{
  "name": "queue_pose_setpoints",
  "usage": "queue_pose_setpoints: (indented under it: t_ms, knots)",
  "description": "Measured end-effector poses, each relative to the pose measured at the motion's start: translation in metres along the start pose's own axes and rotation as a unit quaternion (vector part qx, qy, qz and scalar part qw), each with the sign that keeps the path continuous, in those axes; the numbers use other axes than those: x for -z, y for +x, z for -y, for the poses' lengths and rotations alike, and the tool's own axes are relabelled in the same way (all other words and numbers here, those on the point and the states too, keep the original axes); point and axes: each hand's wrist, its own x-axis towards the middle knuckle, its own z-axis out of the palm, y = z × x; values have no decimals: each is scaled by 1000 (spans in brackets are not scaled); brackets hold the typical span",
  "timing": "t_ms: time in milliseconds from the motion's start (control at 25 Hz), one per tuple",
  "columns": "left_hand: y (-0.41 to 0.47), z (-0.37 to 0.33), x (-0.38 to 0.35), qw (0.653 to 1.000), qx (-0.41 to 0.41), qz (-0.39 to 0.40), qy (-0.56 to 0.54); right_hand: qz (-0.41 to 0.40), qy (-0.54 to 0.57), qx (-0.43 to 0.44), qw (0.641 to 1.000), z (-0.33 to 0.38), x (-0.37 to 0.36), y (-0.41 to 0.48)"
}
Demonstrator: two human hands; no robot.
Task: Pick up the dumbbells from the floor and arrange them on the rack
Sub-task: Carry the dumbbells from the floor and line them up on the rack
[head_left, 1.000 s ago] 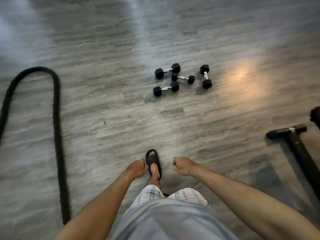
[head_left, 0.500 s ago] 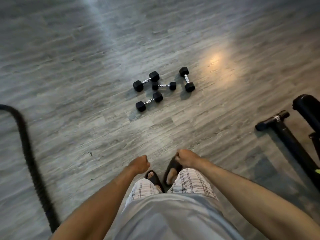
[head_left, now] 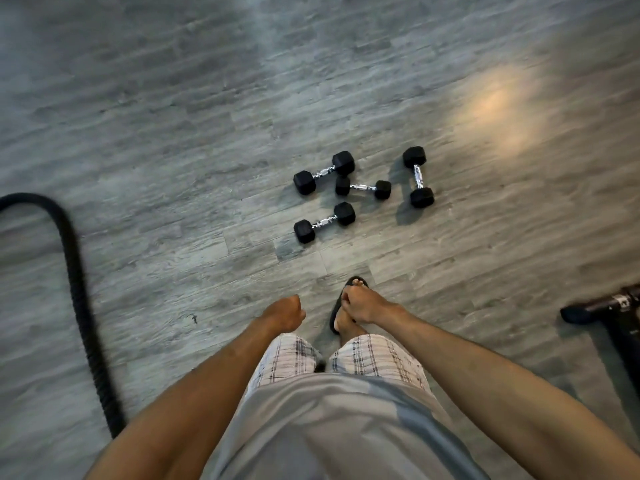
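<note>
Bare left hand (head_left: 284,314) curled into loose fist, lower centre of frame, holding nothing. Bare right hand (head_left: 363,305) beside it to the right, fingers curled in, also holding nothing. Both forearms reaching up from bottom corners, converging toward centre. One sandalled foot forward under right hand.

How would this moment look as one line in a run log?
phase: approach | dumbbells: four, on floor, untouched | left hand: closed, empty | right hand: closed, empty | rack: unseen
</note>
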Motion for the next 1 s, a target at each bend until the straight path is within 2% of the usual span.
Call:
queue_pose_setpoints:
  t_ms: [280, 480, 600, 720, 800, 840, 880, 1000]
  knots:
    - [99, -31, 93, 998, 14, -26, -54, 3, -28, 1, 1000, 21, 95, 98]
    - [203, -22, 133, 987, 31, 10, -156, 12, -25, -29, 999, 19, 118, 197]
    - [263, -13, 150, 967, 66, 9, -246, 28, -11, -51, 998, 20, 131, 256]
    - [325, -3, 153, 935, 120, 10, -332, 9, 17, -69, 997, 11, 139, 319]
    - [370, 3, 147, 897, 166, 28, -410, 10, 26, -93, 995, -7, 139, 366]
    - [394, 6, 141, 863, 195, 38, -465, 16, 23, -98, 995, -18, 136, 392]
    - [417, 8, 134, 817, 228, 47, -527, 18, 15, -96, 995, -30, 133, 418]
    - [484, 16, 105, 648, 311, 58, -693, 29, -47, -67, 996, -63, 116, 490]
